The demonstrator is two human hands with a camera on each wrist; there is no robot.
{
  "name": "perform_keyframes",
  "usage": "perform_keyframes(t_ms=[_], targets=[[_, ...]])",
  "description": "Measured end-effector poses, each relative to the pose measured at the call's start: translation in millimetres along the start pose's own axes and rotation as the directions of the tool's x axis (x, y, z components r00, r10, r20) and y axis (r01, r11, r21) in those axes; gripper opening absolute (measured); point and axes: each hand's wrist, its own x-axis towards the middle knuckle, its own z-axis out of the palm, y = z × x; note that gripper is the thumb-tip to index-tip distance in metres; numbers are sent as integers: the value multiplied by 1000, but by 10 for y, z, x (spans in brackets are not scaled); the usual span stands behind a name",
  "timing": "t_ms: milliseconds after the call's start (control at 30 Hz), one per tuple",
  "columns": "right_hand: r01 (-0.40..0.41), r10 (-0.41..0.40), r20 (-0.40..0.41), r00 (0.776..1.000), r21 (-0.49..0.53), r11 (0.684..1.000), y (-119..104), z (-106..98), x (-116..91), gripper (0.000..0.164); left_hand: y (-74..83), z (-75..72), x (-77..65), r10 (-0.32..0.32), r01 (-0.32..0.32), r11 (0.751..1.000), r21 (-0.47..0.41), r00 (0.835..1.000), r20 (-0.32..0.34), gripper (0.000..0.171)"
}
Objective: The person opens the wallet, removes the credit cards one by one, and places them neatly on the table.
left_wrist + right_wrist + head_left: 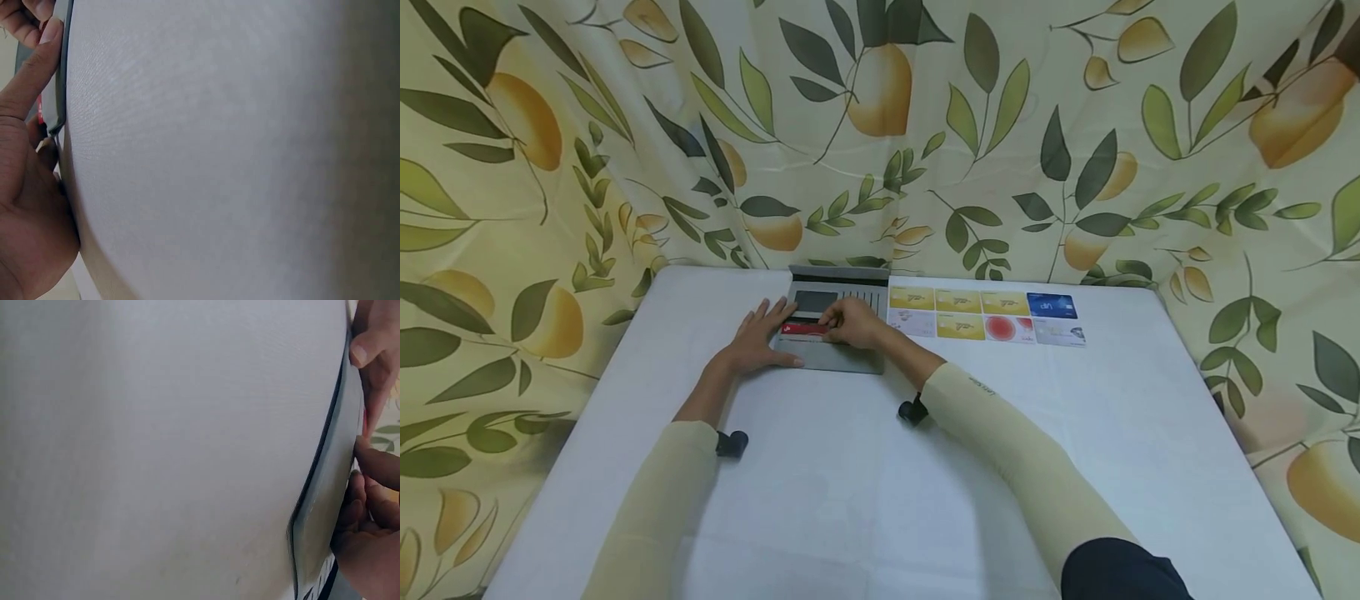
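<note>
A grey wallet point(842, 360) lies unfolded near the far edge of the table, with card slots and a dark window panel. My left hand point(758, 340) rests on its left side, fingers spread and thumb on the near edge; the left wrist view also shows this thumb point(39, 65) on the wallet's edge. A red card point(801, 329) lies across the wallet's middle, partly hidden. With curled fingers, my right hand point(853, 323) pinches the card's right end. In the right wrist view, the right hand's fingers point(378, 465) are at the wallet, their contact mostly hidden.
Two rows of cards lie right of the wallet: several yellow cards point(958, 301), a blue card point(1052, 306), a card with a red circle point(1008, 328) and pale cards point(1060, 332). A white cloth point(865, 483) covers the table. Behind it hangs a leaf-patterned curtain point(1000, 200).
</note>
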Motion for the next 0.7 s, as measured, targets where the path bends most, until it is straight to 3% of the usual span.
perform_keyframes(t_ms=[233, 700], targets=[[-19, 23, -35, 999, 117, 993, 30, 8, -10, 11, 0, -3, 6, -5, 5, 1000, -1, 1000, -1, 114], [-38, 61, -99, 993, 216, 976, 41, -7, 25, 12, 14, -21, 16, -56, 56, 998, -11, 998, 16, 114]])
